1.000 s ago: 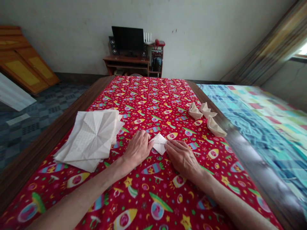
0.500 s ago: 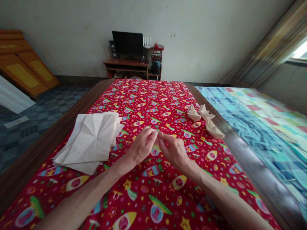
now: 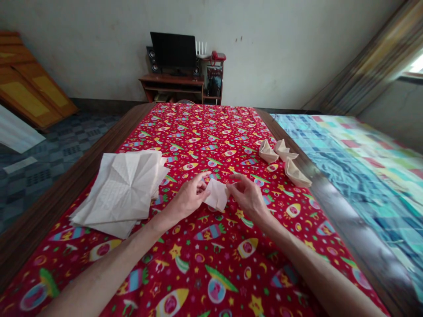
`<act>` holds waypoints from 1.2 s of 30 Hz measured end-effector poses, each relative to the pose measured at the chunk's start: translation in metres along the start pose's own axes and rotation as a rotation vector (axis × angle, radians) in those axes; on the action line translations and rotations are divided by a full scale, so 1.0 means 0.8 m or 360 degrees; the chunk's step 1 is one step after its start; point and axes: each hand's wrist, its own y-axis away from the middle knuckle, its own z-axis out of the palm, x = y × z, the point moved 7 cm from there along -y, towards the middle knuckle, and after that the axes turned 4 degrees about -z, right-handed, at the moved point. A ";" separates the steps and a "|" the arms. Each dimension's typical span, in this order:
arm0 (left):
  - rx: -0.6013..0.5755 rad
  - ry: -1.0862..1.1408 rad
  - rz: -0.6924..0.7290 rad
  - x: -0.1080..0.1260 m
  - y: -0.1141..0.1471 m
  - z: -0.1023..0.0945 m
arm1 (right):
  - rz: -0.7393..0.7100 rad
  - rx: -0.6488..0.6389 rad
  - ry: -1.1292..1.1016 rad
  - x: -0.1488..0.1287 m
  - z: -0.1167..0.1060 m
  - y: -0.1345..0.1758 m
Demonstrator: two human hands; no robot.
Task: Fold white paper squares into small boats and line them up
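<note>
You get daylight from the window (image 3: 417, 68) at right, leaving a milky glare along the right edge of the tabletop (image 3: 345, 220), its left edge dim. Your folded paper (image 3: 216, 195) shows pale, creases soft. Wide-angle distortion slants the cabinet (image 3: 36, 88) (quite noticeably); the outer bedding (image 3: 380, 176) blurs.

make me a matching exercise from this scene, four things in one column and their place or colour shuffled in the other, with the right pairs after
1. small folded paper
2. pile of creased sheets
3. three folded pieces
4. telephone

a. near the right edge of the patterned cloth
b. red, by the far wall
c. on the cloth's left side
d. between the left hand and right hand

Pairs: 1-d, 2-c, 3-a, 4-b
</note>
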 end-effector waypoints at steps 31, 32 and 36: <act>-0.0089 -0.1160 0.0727 0.010 0.063 0.006 | -0.1399 -0.0556 0.1042 -0.041 0.019 0.050; -0.0084 -0.1134 0.0723 0.011 0.062 0.004 | -0.1409 -0.0590 0.1017 -0.042 0.020 0.049; -0.0166 -0.1211 0.0744 0.021 0.056 0.006 | -0.1341 -0.0623 0.0876 -0.036 0.020 0.041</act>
